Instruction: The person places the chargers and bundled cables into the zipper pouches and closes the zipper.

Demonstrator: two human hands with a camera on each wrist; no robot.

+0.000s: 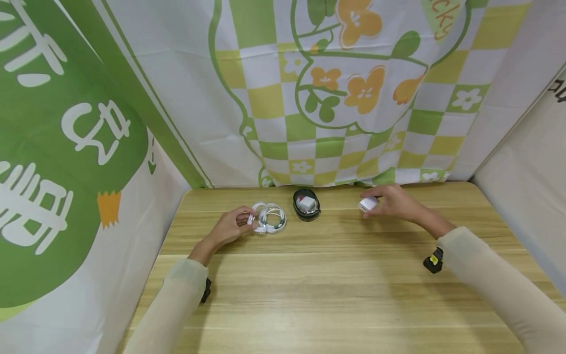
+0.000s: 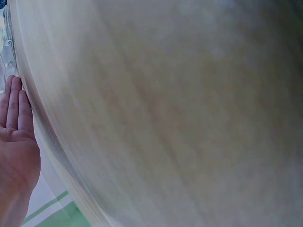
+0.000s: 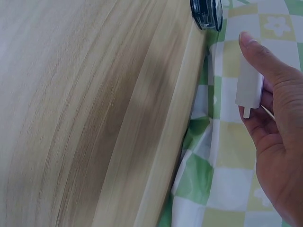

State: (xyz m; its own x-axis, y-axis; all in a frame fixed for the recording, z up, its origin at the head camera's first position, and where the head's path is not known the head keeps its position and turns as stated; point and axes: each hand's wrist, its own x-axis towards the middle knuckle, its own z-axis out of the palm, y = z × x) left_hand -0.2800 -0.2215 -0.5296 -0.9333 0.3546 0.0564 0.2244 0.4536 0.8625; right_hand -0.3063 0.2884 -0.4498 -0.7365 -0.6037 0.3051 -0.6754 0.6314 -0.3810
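At the left, my left hand [image 1: 227, 227] holds the near edge of a clear round case [image 1: 256, 223] between thumb and fingers. A coiled white cable [image 1: 276, 228] lies against the case on its right. In the left wrist view the left hand [image 2: 18, 142] shows long fingers reaching to clear plastic at the frame's edge. My right hand [image 1: 395, 202] pinches a white charger plug [image 1: 368, 203] above the back right of the table. In the right wrist view a prong sticks out from the lower end of the charger plug [image 3: 249, 85], with the thumb along its top.
Between the hands, a black oval container [image 1: 308, 218] holds a white block [image 1: 306, 204] and small items. The wooden table [image 1: 309, 285] ends at a checked, flowered curtain [image 1: 305, 108] behind. Cloth panels stand on both sides.
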